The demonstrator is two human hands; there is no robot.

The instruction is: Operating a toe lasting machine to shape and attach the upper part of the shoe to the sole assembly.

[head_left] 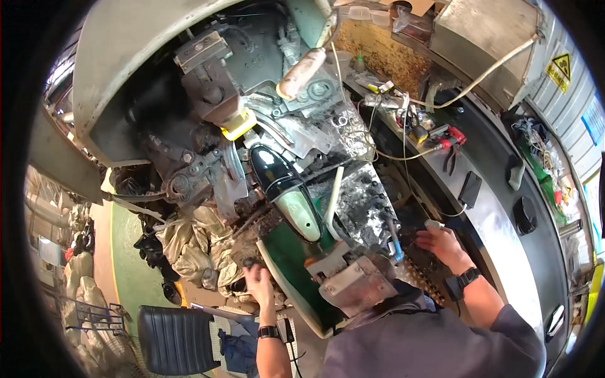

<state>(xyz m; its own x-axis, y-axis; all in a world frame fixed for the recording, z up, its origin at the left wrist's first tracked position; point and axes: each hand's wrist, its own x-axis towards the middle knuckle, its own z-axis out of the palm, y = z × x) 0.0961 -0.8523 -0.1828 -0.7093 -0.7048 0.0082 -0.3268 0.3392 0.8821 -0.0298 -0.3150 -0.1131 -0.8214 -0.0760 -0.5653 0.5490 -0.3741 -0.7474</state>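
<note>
A glossy black shoe upper (268, 165) on a last sits in the middle of the machine, its pale green underside (296, 213) facing up. My left hand (259, 286) is left of the green-lined trough (270, 257), with its fingers curled around a small dark knob (250, 262). To the right of the machine, my right hand (446, 247) is held with its fingers stretched and slightly apart. A small pale piece (433, 224) shows at its fingertips; whether they touch it, I cannot tell. Both hands are apart from the shoe.
Above the shoe hangs a metal machine head (211, 88) with a yellow lit part (239, 124). On the right bench are a red tool (450, 137), a phone (470, 189) and cables. A metal block (356, 283) stands near me. A black chair (176, 340) is at the lower left.
</note>
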